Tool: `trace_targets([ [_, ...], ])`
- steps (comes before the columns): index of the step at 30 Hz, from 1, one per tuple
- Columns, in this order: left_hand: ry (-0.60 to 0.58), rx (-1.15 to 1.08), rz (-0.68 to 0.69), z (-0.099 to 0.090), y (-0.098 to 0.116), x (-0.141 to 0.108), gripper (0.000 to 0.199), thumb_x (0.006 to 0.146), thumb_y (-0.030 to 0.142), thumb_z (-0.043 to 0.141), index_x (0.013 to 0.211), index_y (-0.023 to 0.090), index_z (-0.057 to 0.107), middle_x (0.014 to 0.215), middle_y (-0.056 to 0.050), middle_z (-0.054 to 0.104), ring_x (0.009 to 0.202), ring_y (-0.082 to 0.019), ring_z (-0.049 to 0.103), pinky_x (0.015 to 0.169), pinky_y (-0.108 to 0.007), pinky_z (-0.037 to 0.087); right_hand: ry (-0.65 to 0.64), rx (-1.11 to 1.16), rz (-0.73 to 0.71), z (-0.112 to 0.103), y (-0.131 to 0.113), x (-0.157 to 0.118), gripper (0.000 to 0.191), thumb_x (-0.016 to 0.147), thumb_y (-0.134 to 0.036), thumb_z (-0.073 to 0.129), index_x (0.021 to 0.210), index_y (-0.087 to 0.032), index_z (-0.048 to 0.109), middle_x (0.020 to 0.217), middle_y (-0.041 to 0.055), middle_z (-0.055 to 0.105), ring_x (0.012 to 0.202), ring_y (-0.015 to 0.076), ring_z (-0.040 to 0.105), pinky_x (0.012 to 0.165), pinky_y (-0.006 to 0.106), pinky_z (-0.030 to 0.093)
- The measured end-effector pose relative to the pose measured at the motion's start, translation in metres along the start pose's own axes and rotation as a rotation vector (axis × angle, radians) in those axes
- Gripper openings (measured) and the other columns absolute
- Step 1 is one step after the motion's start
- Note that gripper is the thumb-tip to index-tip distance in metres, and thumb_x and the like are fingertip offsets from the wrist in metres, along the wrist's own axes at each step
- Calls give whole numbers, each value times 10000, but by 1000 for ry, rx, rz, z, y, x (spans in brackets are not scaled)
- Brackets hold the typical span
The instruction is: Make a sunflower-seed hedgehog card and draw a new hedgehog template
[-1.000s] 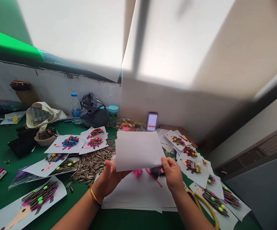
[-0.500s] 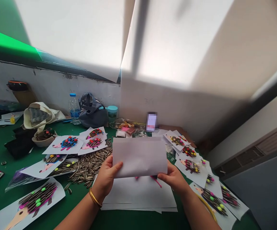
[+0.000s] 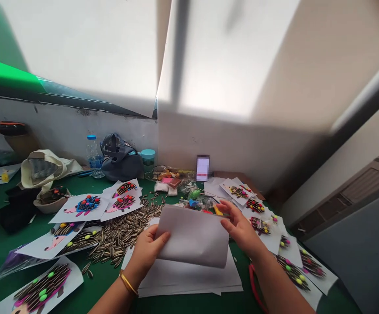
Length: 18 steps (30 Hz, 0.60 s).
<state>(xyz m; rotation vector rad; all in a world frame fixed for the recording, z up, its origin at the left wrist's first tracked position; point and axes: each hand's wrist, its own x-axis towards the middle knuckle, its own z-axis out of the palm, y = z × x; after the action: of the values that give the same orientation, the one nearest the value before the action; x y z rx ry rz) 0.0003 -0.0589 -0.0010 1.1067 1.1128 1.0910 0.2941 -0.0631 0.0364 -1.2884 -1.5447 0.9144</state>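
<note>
While the paper (image 3: 194, 237) is pinched at its left edge by the left hand (image 3: 146, 247), above the sheets (image 3: 189, 281), its far right corner is met by the partly open right hand (image 3: 243, 229), whose grip cannot be told.

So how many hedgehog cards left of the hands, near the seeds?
6: back pair, blue hedgehog card left of it, lower overlapping pair, nearest card. Others may hide underneath.

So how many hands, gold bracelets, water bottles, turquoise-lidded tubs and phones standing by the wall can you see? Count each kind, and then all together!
Hands: 2, the left hand and the right hand
Gold bracelets: 1, the gold bracelet
Water bottles: 1, the water bottle
Turquoise-lidded tubs: 1, the tub
Standing phones: 1, the phone
Total: 6
</note>
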Motion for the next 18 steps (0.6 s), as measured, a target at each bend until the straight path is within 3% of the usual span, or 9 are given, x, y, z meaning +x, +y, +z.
trace_targets([
  [3, -104, 71, -13, 3, -3, -2, 387, 674, 443, 759, 913, 142, 721, 864, -76, 733, 751, -231, 641, 637, -285, 485, -201, -340, 4, -4, -24, 6, 525, 809, -545, 644, 1272, -302, 599, 1337, 83, 564, 1249, 324, 477, 1048, 465, 357],
  [6, -141, 105, -29, 3, -5, -2, 373, 679, 449, 752, 883, 139, 716, 837, -76, 725, 723, -218, 626, 619, -276, 474, -367, -417, 47, 5, -36, 10, 275, 832, -451, 628, 1018, -271, 723, 1057, 47, 698, 1003, 273, 605, 861, 365, 463],
  [9, -142, 102, -54, 3, -4, -2, 385, 669, 463, 756, 865, 135, 709, 809, -72, 716, 697, -210, 618, 603, -271, 464, -372, -436, 79, 17, -32, 11, 156, 838, -339, 604, 847, -234, 719, 897, 21, 704, 867, 221, 613, 744, 299, 455],
  [18, -153, 130, -100, 1, -9, 1, 426, 643, 511, 763, 790, 116, 702, 723, -66, 688, 632, -193, 593, 554, -258, 425, -410, -424, 118, 19, -22, 11, 125, 826, -306, 578, 814, -214, 663, 880, 10, 658, 833, 190, 595, 695, 270, 416],
])
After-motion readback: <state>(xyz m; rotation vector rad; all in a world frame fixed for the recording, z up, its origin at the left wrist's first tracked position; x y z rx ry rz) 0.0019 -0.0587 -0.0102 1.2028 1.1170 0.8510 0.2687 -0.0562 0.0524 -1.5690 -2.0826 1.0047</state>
